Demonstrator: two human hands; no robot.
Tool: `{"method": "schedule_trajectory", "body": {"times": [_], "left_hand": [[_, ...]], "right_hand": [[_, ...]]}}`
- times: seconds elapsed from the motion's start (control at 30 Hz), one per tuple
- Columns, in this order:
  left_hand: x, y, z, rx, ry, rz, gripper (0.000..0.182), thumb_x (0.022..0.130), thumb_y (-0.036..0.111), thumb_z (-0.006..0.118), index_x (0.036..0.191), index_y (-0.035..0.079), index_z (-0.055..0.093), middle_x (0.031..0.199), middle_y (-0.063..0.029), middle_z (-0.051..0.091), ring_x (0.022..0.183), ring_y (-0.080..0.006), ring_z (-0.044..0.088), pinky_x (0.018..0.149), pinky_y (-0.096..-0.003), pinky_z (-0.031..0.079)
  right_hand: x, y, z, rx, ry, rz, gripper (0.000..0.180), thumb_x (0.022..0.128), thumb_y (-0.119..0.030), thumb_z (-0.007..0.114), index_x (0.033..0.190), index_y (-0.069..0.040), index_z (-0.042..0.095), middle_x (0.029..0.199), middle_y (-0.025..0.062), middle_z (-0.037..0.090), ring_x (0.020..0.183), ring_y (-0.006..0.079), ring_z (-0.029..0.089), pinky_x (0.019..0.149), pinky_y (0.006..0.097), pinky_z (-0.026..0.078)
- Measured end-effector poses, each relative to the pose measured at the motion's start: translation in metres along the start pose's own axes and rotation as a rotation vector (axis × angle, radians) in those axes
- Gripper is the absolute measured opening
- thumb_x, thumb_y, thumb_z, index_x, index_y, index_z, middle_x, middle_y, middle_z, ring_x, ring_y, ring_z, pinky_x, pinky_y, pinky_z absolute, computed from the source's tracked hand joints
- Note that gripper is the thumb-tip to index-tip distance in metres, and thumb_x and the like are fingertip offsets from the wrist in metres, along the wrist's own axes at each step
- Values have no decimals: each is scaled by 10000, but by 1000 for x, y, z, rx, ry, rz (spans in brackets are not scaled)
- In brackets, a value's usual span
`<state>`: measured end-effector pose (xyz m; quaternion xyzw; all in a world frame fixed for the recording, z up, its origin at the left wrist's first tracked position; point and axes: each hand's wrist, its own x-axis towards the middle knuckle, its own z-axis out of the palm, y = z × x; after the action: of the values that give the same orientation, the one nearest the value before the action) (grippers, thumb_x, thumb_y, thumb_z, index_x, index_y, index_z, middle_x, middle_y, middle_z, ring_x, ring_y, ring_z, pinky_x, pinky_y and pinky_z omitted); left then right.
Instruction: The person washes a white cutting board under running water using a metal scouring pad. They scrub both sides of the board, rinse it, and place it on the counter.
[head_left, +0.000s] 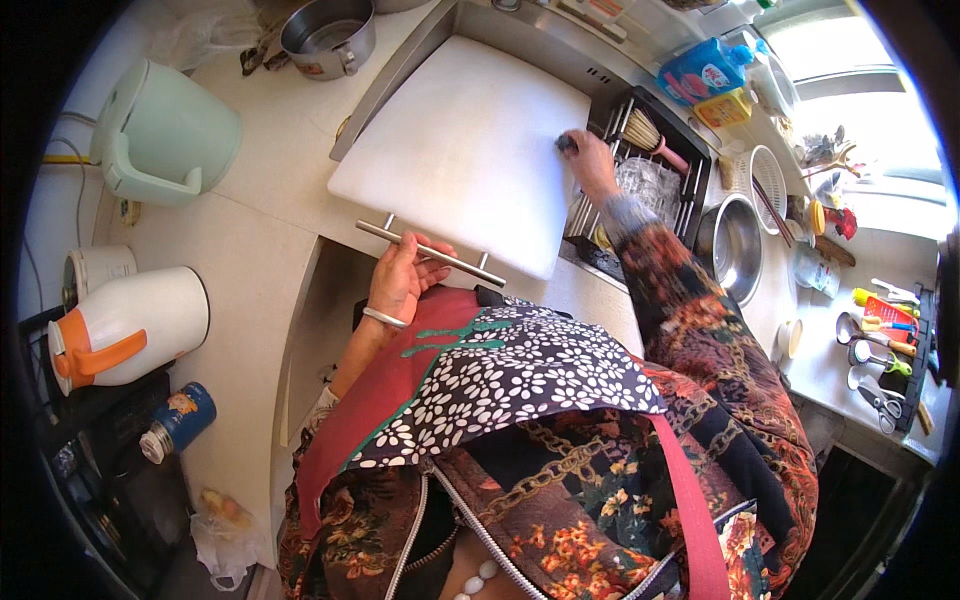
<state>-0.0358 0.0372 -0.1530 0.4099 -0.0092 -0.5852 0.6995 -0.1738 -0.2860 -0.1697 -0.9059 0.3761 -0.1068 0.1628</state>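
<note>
A white panel (465, 150) with rounded corners lies across the stainless-steel sink (517, 34) before me. A metal bar handle (430, 252) stands off its near edge. My left hand (401, 281) holds this bar palm up, with the thumb against it and the fingers under it. At the panel's right edge, my right hand (590, 166) pinches a small dark scrubber (566, 144), slightly blurred. What the scrubber is made of I cannot tell. Just right of this hand is a black dish rack (701, 176) with metal bars.
A bamboo brush (643, 131) with a pink handle lies in the rack. Right of it stand a steel bowl (731, 247) and a white colander (766, 187). Blue detergent bottles (705, 71) line the back. A green kettle (176, 135), white-orange jug (161, 322) and steel pot (330, 41) occupy the left counter.
</note>
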Motion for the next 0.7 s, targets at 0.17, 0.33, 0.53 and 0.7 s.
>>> {"method": "schedule_trajectory", "body": {"times": [0.17,0.33,0.53,0.7], "left_hand": [[-3,-3,-1,-4,28,18,298,932,395,431,966,105,490,958,-125,616,941,-249,602,789,-336,496],[-3,-2,2,-6,47,10,292,934,385,431,958,100,492,950,-125,615,937,-256,606,775,-337,505],[-4,3,5,33,59,1,286,940,373,421,962,97,492,955,-127,615,938,-259,608,772,-347,510],[-7,3,4,43,71,19,279,940,369,423,965,99,491,957,-129,614,940,-262,608,763,-343,514]], "right_hand": [[-109,-60,-41,222,-170,-205,283,748,-26,602,1030,-54,608,916,147,631,839,307,622,746,378,508],[-70,-42,-27,119,-63,-49,256,741,-14,599,994,-40,620,923,163,631,808,315,627,738,378,508],[49,35,30,-95,128,99,234,749,-70,558,979,-46,592,906,198,610,842,377,587,739,439,470],[43,28,26,-70,156,57,175,791,-107,530,938,-31,585,876,209,599,802,384,597,711,445,487]]}}
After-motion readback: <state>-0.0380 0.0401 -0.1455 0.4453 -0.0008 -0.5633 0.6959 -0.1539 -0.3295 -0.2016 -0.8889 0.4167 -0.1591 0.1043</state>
